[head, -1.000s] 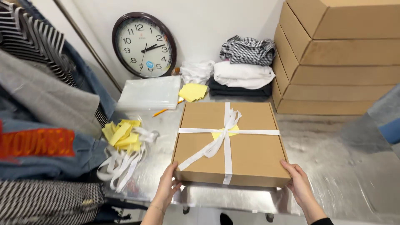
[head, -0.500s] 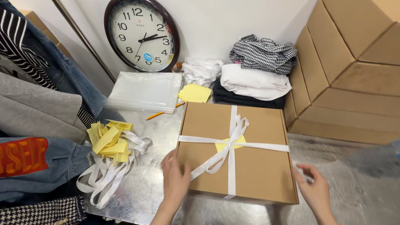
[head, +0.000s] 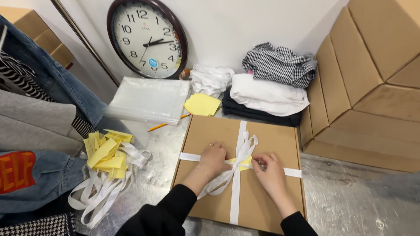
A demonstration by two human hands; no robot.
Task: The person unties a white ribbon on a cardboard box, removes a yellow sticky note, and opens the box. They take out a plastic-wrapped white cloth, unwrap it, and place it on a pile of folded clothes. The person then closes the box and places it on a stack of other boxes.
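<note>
Both hands have come up off the near edge of the box since a second ago and now sit right at the knot in the middle of the lid, and the view has tipped closer in too.

Going from the left: denim and grey clothes (head: 39, 122) hang at the edge, and below them a loose heap of white ribbon lengths (head: 103, 192) lies on the metal table (head: 350, 196) with a bunch of yellow slips (head: 103, 150) on top. Behind that is a stack of clear plastic bags (head: 148, 99), with a pencil (head: 168, 122) just beside its front edge, and a round wall clock (head: 148, 37) leaning against the wall.

Then the flat cardboard box (head: 210, 131), sitting on the table near the front edge and tied crosswise with a white ribbon (head: 236, 196). The left hand (head: 214, 157) rests on the lid with its fingers curled narrow, pinching the ribbon just left of the bow. The right hand (head: 267, 169) is on the other side of the knot, fingertips closed on the ribbon, and a small yellow slip (head: 245, 161) is tucked under the bow between the 2 hands.

Behind the box is a pile of folded clothes (head: 267, 91) with a checked piece on top, and at far right a stack of flat cardboard boxes (head: 372, 87).
</note>
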